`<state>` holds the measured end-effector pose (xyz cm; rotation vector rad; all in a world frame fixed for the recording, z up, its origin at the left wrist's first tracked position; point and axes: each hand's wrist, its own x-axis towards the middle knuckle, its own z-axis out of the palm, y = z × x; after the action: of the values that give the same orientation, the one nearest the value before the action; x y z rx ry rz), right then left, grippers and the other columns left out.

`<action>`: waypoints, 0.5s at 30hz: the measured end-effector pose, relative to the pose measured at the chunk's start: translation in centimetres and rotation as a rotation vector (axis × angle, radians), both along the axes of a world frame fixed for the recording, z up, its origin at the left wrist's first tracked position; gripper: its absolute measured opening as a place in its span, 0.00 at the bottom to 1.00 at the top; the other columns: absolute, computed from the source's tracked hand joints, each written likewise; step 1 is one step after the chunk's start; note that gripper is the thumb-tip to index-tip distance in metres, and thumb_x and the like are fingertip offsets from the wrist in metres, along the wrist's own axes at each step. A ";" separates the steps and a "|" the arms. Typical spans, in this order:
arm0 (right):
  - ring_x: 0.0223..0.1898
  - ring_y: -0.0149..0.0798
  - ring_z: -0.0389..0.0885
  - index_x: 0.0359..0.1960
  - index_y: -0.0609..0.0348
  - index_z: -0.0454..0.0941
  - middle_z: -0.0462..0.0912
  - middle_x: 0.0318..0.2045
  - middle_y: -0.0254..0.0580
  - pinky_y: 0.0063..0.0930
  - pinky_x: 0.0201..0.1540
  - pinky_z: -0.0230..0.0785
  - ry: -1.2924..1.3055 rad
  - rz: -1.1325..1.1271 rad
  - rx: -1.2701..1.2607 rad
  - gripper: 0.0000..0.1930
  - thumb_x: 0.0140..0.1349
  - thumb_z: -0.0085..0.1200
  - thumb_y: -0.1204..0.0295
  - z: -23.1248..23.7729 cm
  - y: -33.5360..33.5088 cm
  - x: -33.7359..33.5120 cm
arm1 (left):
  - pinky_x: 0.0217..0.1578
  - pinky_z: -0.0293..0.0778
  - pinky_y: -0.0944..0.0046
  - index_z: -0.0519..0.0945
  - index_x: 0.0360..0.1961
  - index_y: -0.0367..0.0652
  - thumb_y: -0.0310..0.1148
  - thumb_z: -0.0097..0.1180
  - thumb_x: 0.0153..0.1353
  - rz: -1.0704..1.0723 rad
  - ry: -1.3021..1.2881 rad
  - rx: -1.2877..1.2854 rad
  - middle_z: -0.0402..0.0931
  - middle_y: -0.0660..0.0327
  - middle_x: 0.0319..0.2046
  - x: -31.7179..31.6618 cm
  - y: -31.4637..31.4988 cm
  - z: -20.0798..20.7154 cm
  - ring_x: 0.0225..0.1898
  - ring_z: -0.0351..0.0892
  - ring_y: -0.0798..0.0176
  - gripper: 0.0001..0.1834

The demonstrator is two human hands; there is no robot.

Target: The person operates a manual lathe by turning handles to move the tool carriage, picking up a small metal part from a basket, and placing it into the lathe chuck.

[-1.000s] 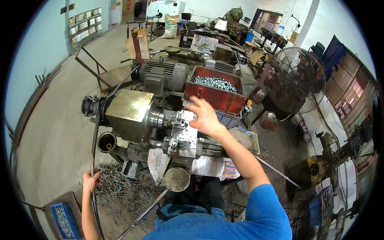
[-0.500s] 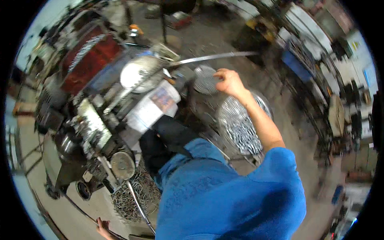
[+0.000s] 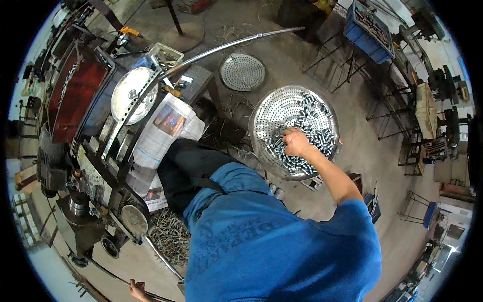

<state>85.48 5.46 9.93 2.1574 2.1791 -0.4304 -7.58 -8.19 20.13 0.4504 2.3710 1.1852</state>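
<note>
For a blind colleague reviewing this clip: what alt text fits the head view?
The person's right hand reaches into small metal cylinders in a round perforated pan on the floor. A workshop machine stands beside them.

Two perforated pans [image 3: 282, 105] [image 3: 242, 72]; many small metal cylinders [image 3: 312, 132]; one newspaper [image 3: 166, 126]

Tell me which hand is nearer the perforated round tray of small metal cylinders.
Right. The right hand rests in the perforated tray, on the metal cylinders. The left hand is far off at the lower edge, by a thin metal rod.
</note>
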 end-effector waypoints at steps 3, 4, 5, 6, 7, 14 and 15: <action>0.47 0.43 0.73 0.26 0.59 0.81 0.79 0.37 0.43 0.36 0.53 0.62 -0.043 -0.035 -0.131 0.13 0.38 0.52 0.68 -0.5 0.5 0.5 | 0.14 0.70 0.60 0.75 0.30 0.31 0.39 0.58 0.55 -0.050 0.157 -0.077 0.69 0.58 0.10 2.7 0.9 1.6 0.09 0.68 0.63 0.17; 0.47 0.44 0.73 0.27 0.59 0.81 0.79 0.37 0.45 0.36 0.53 0.61 -0.031 -0.033 -0.164 0.13 0.39 0.51 0.68 0.2 0.7 0.6 | 0.16 0.71 0.60 0.75 0.30 0.30 0.39 0.57 0.56 -0.080 0.184 -0.109 0.70 0.57 0.11 4.1 1.4 2.1 0.10 0.70 0.62 0.17; 0.47 0.44 0.73 0.28 0.59 0.81 0.79 0.37 0.45 0.36 0.53 0.61 -0.057 -0.021 -0.192 0.13 0.39 0.51 0.68 0.7 1.1 0.1 | 0.16 0.71 0.60 0.75 0.31 0.30 0.39 0.57 0.56 -0.106 0.217 -0.124 0.70 0.57 0.12 5.3 2.4 2.2 0.12 0.70 0.62 0.17; 0.48 0.44 0.73 0.28 0.59 0.81 0.79 0.37 0.46 0.36 0.53 0.61 -0.087 -0.019 -0.221 0.14 0.39 0.51 0.68 1.2 1.4 0.0 | 0.17 0.71 0.60 0.75 0.31 0.31 0.39 0.57 0.56 -0.135 0.239 -0.137 0.71 0.57 0.13 6.6 3.8 2.7 0.13 0.70 0.62 0.17; 0.48 0.45 0.72 0.26 0.59 0.81 0.78 0.39 0.47 0.36 0.53 0.62 -0.085 -0.030 -0.232 0.14 0.37 0.53 0.67 1.1 1.6 -0.2 | 0.18 0.71 0.60 0.75 0.32 0.31 0.38 0.57 0.57 -0.157 0.268 -0.151 0.71 0.57 0.14 8.4 4.9 2.8 0.14 0.70 0.62 0.17; 0.48 0.47 0.70 0.26 0.60 0.81 0.75 0.40 0.50 0.38 0.54 0.58 -0.017 -0.138 -0.183 0.15 0.34 0.54 0.67 0.9 1.5 -0.9 | 0.24 0.70 0.61 0.75 0.36 0.32 0.38 0.54 0.59 -0.334 0.475 -0.153 0.73 0.56 0.23 17.2 10.9 7.4 0.21 0.70 0.62 0.16; 0.49 0.46 0.71 0.28 0.57 0.83 0.76 0.41 0.50 0.37 0.53 0.59 -0.006 -0.147 -0.162 0.13 0.40 0.52 0.67 1.8 1.4 -1.0 | 0.25 0.69 0.61 0.75 0.37 0.32 0.37 0.54 0.59 -0.362 0.506 -0.158 0.73 0.56 0.24 18.4 11.2 8.4 0.23 0.70 0.62 0.16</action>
<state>84.50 6.82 11.77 2.2336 1.9152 -0.5861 10.80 3.03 28.53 1.1820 2.6059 0.7749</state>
